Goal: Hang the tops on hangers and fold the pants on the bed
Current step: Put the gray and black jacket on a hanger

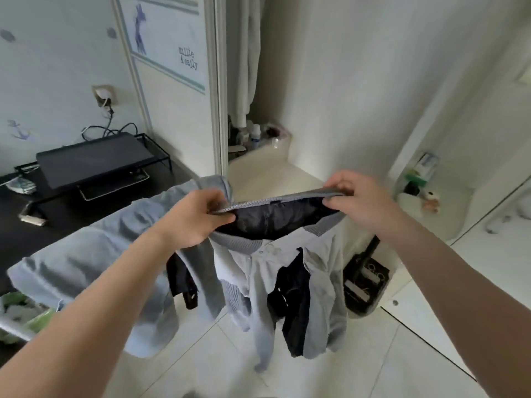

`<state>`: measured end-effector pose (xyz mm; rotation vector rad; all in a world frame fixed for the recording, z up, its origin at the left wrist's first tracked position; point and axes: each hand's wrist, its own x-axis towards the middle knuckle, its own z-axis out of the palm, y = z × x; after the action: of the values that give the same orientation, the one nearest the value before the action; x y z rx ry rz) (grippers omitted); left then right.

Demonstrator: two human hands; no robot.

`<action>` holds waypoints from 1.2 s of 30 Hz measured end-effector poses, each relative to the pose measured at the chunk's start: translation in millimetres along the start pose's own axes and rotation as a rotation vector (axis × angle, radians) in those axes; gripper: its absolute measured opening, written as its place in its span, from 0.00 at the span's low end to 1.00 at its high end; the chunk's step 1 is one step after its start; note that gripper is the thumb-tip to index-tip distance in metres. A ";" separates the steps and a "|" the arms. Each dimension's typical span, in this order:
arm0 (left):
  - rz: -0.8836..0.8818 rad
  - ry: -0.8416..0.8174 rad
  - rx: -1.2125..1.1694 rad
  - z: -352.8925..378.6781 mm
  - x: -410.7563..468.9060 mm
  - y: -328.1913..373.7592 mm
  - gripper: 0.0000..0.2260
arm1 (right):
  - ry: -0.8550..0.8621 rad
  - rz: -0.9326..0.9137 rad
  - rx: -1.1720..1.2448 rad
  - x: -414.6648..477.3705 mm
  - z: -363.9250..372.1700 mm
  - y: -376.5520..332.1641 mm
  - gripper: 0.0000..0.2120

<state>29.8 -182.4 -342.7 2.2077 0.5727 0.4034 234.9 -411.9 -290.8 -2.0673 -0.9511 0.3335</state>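
Head view, left hand (198, 218) and right hand (363, 203) pinching pale jacket (258, 271) collar at frame centre, fingers (342, 185) clamping ribbed edge, hem hanging over tiled floor (201, 369)

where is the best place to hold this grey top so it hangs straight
Take the ribbed edge of the grey top at its two ends, from above, one hand per side, as the left hand and right hand pinch it now. That edge is pulled taut and the body hangs freely below it.
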 end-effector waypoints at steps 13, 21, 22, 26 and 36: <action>0.466 0.300 0.322 -112.2 252.2 92.2 0.05 | 0.606 -0.231 -0.654 155.1 -70.0 -118.9 0.13; 0.710 0.240 0.240 -202.2 356.5 179.8 0.19 | 0.831 -0.161 -0.791 227.5 -142.5 -217.6 0.12; 0.713 0.226 0.215 -212.3 366.9 194.0 0.19 | 0.854 -0.133 -0.779 234.5 -154.8 -231.2 0.10; 0.724 0.199 0.175 -244.7 400.3 252.0 0.18 | 0.917 -0.123 -0.768 261.1 -204.9 -279.5 0.07; 0.661 0.154 -0.197 -284.1 447.6 373.7 0.14 | 0.936 0.016 -0.965 310.0 -298.3 -337.7 0.06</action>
<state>377.9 15.2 167.7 2.1373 -0.1405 0.9323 429.9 -227.8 185.9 -2.5917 -0.5019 -1.2245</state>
